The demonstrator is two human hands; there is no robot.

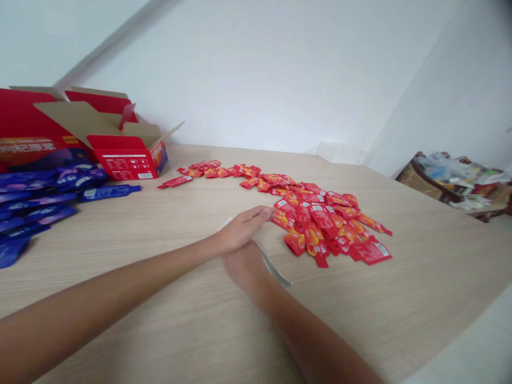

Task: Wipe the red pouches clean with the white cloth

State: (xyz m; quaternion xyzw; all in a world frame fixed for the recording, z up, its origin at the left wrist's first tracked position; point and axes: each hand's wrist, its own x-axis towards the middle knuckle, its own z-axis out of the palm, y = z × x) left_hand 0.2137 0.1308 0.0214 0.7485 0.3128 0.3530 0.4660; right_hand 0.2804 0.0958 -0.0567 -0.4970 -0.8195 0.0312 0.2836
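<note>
My left hand [246, 228] crosses over my right hand. Its fingers are pressed together, with the tips on the edge of a red and orange sachet [285, 214] at the near left side of a loose pile. Under that wrist lies my right hand [244, 265]; its fingers are hidden, so what it holds does not show. A pale, thin-edged object [276, 268] pokes out beside and beneath the right hand, mostly covered. The red sachets [324, 218] spread over the table in a heap that thins into a curved trail toward the back left.
Red cardboard boxes [124, 160] with raised flaps stand at the back left. Blue sachets [44, 194] are stacked before them on the wooden table [180, 314]. A white wall [256, 74] rises behind. Beyond the right edge sits a cluttered patterned piece of furniture [424, 181].
</note>
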